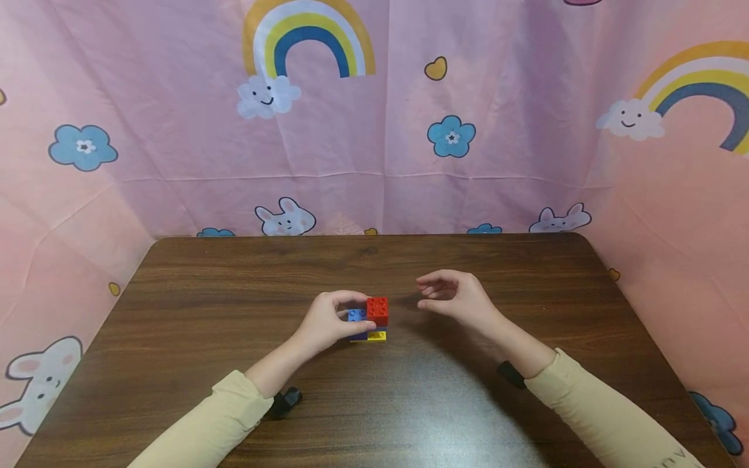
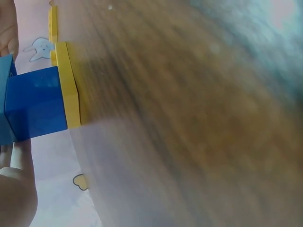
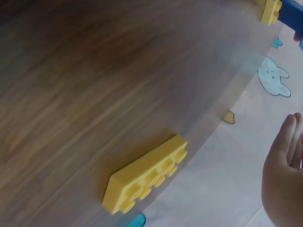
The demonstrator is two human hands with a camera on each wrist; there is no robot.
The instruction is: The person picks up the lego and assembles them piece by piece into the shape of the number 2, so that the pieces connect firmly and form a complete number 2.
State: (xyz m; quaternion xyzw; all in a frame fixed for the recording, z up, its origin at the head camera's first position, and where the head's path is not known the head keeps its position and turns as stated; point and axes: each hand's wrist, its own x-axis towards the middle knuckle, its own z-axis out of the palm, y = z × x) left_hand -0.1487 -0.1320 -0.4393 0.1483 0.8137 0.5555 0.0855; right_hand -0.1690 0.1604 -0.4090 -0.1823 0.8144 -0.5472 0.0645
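Observation:
In the head view my left hand (image 1: 328, 318) grips a small stack of toy building bricks, thumb at the front and fingers behind. A red brick (image 1: 377, 311) tops its right side, with a light blue brick (image 1: 357, 315) beside it on the left. Lower down sit a dark blue brick (image 2: 37, 105) and a yellow brick (image 2: 69, 90) at the base, close over the table. My right hand (image 1: 459, 299) hovers to the right of the stack, fingers loosely bent, holding nothing. Near it, a loose yellow brick (image 3: 147, 172) with a row of studs lies on the table.
The brown wooden table (image 1: 374, 403) has a pink printed curtain (image 1: 374, 149) along its back and sides. Dark wrist devices sit under both sleeves, one by the left cuff (image 1: 285, 402) and one by the right cuff (image 1: 512, 375).

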